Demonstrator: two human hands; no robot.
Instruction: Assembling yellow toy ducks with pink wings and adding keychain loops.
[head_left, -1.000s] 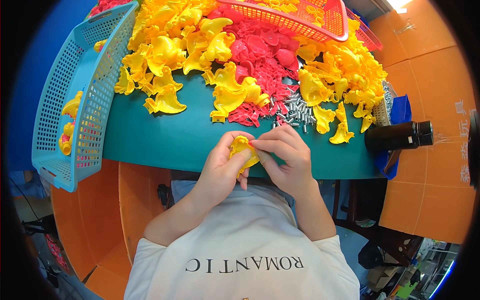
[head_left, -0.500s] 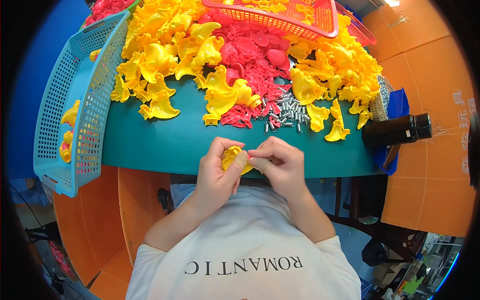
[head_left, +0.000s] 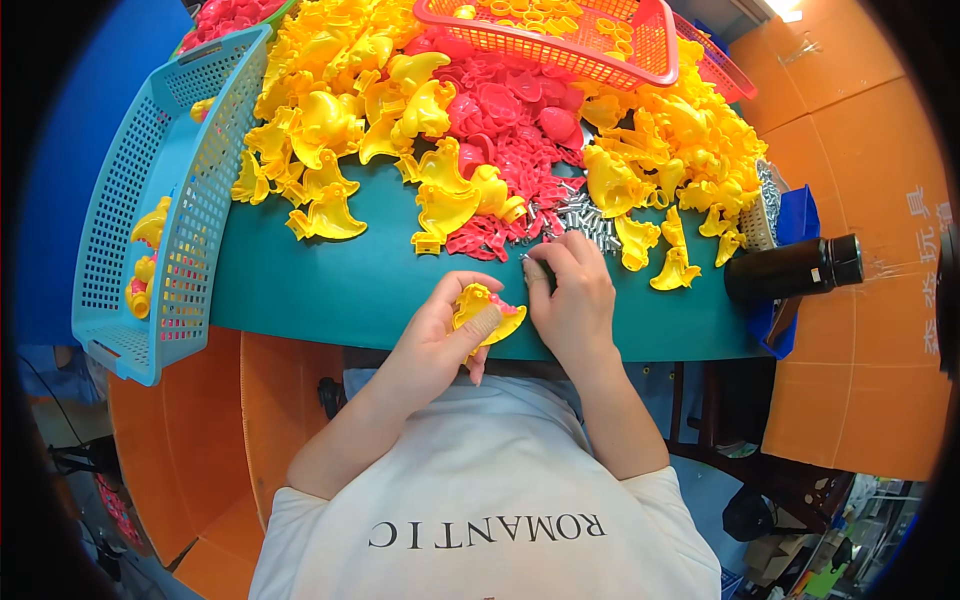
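Over the near edge of the green table [head_left: 330,290], our left hand [head_left: 440,340] has its fingers closed around a yellow duck-shaped shell [head_left: 487,312], while our right hand [head_left: 570,295] pinches a small metal screw [head_left: 524,258] just beside the screw pile [head_left: 585,215].

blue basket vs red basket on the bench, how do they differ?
The blue basket stands at the left edge of the green table, overhanging it, while the red basket rests at the far side on the heap. The blue one holds few yellow pieces; the red one holds many more. Both are perforated plastic.
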